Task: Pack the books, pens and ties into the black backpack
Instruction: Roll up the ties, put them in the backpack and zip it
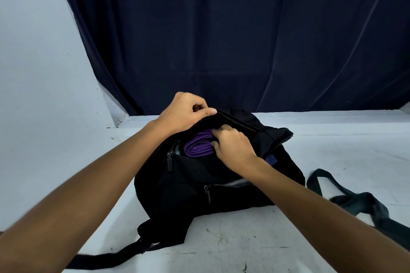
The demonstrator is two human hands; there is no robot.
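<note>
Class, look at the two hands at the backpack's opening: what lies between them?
In the head view, the backpack's lifted black flap edge, pinched by the left hand, crosses between it and the right hand, which grips the rolled purple tie.

backpack (199, 184): black | tie (197, 146): purple | curtain (221, 40): dark navy | table (221, 246): white

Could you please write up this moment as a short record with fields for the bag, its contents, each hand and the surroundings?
backpack: black backpack lying on the white table, main opening unzipped
contents seen: rolled purple tie in the opening; books and pens not visible
left hand: left hand pinches the far edge of the opening, holding it up
right hand: right hand grips the tie inside the opening
straps: strap trailing on the table to the right
backdrop: dark curtain
</note>
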